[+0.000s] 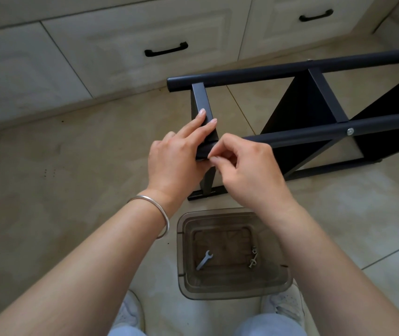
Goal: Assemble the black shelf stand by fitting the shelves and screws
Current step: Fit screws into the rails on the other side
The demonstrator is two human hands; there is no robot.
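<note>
The end of the near pole (290, 135) was braced by the straight-fingered left hand (176, 156) while the right hand (247, 166) was pinched beside it, contents hidden.

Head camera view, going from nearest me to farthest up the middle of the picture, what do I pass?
White shoes → clear tub holding a wrench and screws → left hand and right hand at the near end of the black shelf stand → cabinet drawer with a black handle.

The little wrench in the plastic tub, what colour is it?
Silver-grey; the wrench lies in the smoky-brown tub, seen clearly in the head view.
</note>
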